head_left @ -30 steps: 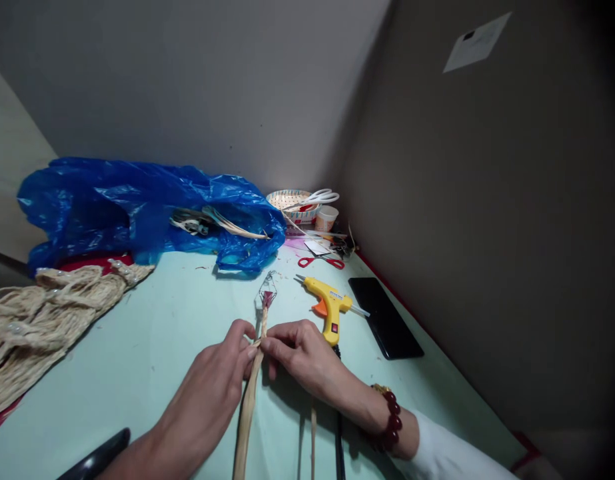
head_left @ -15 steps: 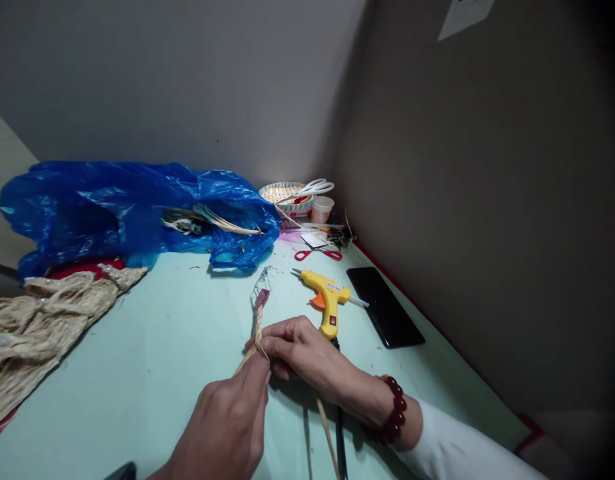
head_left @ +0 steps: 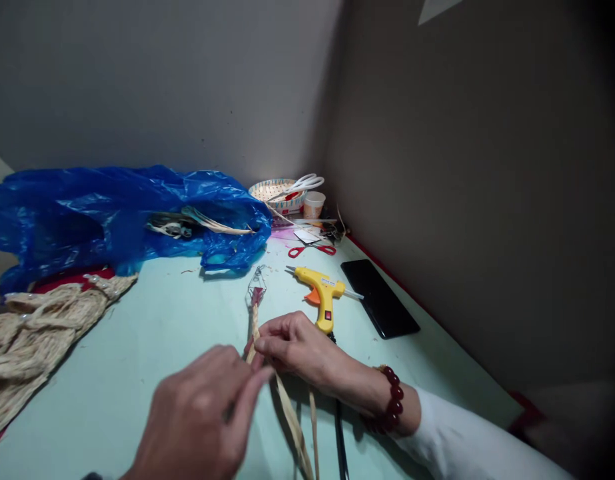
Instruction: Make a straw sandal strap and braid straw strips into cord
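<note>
A narrow braid of pale, straw-like strands (head_left: pixel 255 320) runs up the table, its far end at a dark red tab (head_left: pixel 258 295) with a wire clip (head_left: pixel 256 277). My right hand (head_left: pixel 292 347) pinches the braid between thumb and fingers. Loose strands (head_left: pixel 290 417) trail from below that hand towards the near edge. My left hand (head_left: pixel 202 407) is just left of the braid's near end, with its thumb pointing right. Motion smears its fingers, and whether a strand is in them cannot be made out.
Right of the braid lies a yellow glue gun (head_left: pixel 326 290) with a black cord, beside a black phone (head_left: pixel 380 299). Red-handled scissors (head_left: pixel 312 250), a basket (head_left: pixel 277 191) and a cup (head_left: pixel 314 205) are behind. A blue plastic bag (head_left: pixel 112 213) and braided straw pieces (head_left: pixel 47 340) occupy the left.
My left hand has shifted left and tilted away from the braid, and a wide loose strand now shows below my right hand. My right hand keeps its pinch. The whole view has shifted slightly.
</note>
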Tool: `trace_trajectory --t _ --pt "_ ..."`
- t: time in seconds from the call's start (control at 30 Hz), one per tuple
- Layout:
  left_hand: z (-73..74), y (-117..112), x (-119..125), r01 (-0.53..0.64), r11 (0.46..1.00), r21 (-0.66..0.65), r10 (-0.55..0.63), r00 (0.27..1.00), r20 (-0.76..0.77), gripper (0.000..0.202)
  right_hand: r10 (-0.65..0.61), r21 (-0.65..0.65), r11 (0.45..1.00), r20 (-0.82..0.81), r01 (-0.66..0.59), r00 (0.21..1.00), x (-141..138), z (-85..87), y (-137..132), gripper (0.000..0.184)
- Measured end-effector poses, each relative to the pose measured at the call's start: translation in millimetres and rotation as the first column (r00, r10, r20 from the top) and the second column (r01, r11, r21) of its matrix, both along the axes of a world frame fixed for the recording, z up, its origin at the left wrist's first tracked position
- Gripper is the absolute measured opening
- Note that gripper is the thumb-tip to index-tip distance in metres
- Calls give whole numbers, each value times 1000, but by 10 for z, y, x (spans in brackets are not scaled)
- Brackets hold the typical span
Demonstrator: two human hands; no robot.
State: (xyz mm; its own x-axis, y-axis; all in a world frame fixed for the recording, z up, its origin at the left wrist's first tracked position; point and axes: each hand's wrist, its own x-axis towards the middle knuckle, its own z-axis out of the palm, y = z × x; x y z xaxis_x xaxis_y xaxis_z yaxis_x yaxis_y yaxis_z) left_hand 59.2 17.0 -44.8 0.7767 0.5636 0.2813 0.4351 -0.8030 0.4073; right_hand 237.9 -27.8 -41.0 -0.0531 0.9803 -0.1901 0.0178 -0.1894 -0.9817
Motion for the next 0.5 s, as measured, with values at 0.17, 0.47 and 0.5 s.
trace_trajectory --t 0.17,0.47,0.5 --pt "123 226 186 -83 612 -786 205 977 56 22 35 55 998 79 -40 996 13 -38 -8 29" --pt "-124 201 221 0 308 -951 217 974 71 24 104 105 980 458 -170 883 110 80 -21 29" --pt "-122 204 218 3 316 -949 223 972 77 21 83 110 980 517 -163 852 104 107 -36 28"
